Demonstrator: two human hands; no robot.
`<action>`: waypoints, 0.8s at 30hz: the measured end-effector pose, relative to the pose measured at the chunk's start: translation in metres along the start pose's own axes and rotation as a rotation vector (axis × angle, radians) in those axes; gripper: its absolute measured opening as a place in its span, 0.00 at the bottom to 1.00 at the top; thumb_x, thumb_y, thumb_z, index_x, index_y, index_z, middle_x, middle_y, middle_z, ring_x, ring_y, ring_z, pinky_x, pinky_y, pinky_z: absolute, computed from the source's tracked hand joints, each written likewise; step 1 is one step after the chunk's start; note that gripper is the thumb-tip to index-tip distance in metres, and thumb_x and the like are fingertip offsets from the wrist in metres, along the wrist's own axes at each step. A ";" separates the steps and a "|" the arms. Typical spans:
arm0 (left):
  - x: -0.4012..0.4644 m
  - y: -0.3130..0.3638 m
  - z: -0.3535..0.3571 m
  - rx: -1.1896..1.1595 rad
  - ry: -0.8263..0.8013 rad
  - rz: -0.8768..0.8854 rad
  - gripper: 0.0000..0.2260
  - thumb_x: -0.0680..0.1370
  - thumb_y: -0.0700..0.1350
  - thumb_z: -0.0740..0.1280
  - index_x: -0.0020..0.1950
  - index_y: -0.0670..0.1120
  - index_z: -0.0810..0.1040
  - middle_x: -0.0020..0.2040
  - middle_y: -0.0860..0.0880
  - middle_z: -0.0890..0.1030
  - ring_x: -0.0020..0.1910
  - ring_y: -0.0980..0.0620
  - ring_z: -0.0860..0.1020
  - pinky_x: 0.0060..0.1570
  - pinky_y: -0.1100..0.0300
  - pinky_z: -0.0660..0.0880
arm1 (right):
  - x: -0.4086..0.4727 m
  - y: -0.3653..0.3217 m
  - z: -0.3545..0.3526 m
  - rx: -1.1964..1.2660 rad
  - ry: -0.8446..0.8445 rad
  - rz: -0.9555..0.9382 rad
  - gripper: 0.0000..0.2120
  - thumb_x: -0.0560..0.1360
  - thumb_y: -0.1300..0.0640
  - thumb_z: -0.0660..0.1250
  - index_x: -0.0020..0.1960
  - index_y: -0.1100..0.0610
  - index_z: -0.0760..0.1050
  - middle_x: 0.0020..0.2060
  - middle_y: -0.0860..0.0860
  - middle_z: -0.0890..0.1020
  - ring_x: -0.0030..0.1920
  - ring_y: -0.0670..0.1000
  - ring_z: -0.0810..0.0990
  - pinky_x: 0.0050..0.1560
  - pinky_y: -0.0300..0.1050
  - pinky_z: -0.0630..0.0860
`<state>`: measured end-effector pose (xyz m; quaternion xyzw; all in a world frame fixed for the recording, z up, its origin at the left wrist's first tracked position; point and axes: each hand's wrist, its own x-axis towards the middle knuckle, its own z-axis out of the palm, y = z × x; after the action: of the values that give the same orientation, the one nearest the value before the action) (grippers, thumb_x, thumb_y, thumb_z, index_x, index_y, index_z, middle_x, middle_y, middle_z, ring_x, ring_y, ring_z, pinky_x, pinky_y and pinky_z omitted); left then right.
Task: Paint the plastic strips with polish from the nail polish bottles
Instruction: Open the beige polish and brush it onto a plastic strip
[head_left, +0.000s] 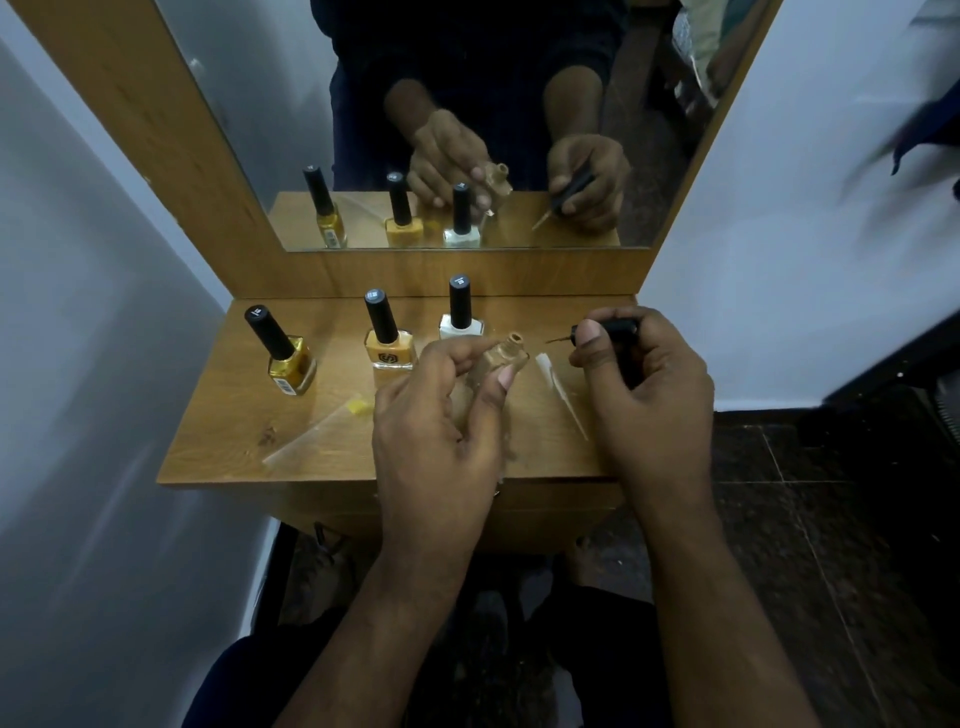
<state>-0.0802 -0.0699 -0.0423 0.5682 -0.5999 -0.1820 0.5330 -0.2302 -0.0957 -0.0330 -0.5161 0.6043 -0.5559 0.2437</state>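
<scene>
The tabletop is showing smooth wood grain with a soft sheen, and the mirror frame is matching it. The three standing bottles, gold, orange and white, are looking like glossy glass under satin black caps. The clear plastic strips are lying thin and shiny (nearly see-through). The floor is showing dark speckled stone, slightly glossy.

Home dressing corner: small wooden table under a framed mirror, plain white walls, dark tiled floor.
</scene>
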 end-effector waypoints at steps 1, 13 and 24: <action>0.001 0.000 0.000 -0.015 0.016 -0.001 0.10 0.81 0.47 0.72 0.61 0.51 0.80 0.56 0.58 0.84 0.61 0.49 0.80 0.56 0.44 0.78 | 0.001 0.001 0.000 -0.015 -0.009 0.011 0.05 0.81 0.49 0.69 0.54 0.49 0.81 0.43 0.44 0.85 0.47 0.43 0.83 0.46 0.33 0.77; 0.005 -0.007 0.000 0.082 0.037 0.257 0.09 0.79 0.45 0.73 0.58 0.45 0.81 0.56 0.56 0.83 0.59 0.61 0.78 0.64 0.46 0.70 | 0.002 0.001 0.002 -0.089 0.014 0.037 0.06 0.81 0.48 0.68 0.52 0.50 0.80 0.39 0.42 0.84 0.43 0.38 0.82 0.40 0.24 0.71; -0.029 0.011 -0.001 0.102 -0.186 0.301 0.12 0.83 0.46 0.62 0.61 0.41 0.77 0.59 0.62 0.74 0.64 0.73 0.68 0.61 0.51 0.72 | 0.004 0.004 0.000 -0.072 -0.040 0.066 0.07 0.80 0.47 0.70 0.53 0.50 0.82 0.40 0.42 0.85 0.43 0.39 0.82 0.41 0.28 0.74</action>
<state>-0.0911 -0.0407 -0.0455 0.4789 -0.7334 -0.1214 0.4670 -0.2329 -0.1002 -0.0353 -0.5152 0.6358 -0.5150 0.2551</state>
